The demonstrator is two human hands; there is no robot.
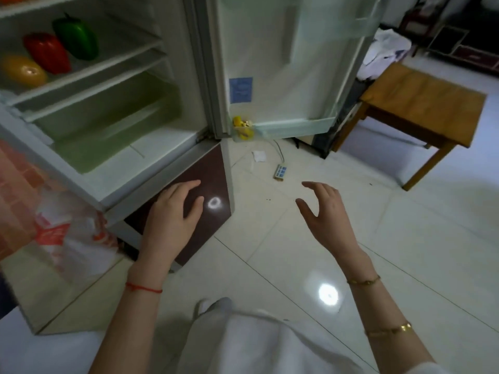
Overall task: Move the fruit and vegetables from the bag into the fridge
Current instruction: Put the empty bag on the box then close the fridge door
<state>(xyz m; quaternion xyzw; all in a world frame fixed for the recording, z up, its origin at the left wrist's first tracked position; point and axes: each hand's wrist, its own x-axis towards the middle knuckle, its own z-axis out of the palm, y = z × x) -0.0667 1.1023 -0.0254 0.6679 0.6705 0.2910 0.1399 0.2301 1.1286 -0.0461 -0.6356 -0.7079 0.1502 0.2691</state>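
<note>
Both the left hand [172, 211] and right hand [324, 209] are open and empty. The bag [67, 236], lower left, sags beside the fridge [151, 147]; remaining produce could spill out unnoticed.

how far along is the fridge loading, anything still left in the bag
Done: a green pepper, red pepper and yellow pepper lie on a fridge shelf. In hand: nothing; the left hand and right hand are both open and empty. Left: unclear, since the plastic bag is too blurred to show its contents.
</note>
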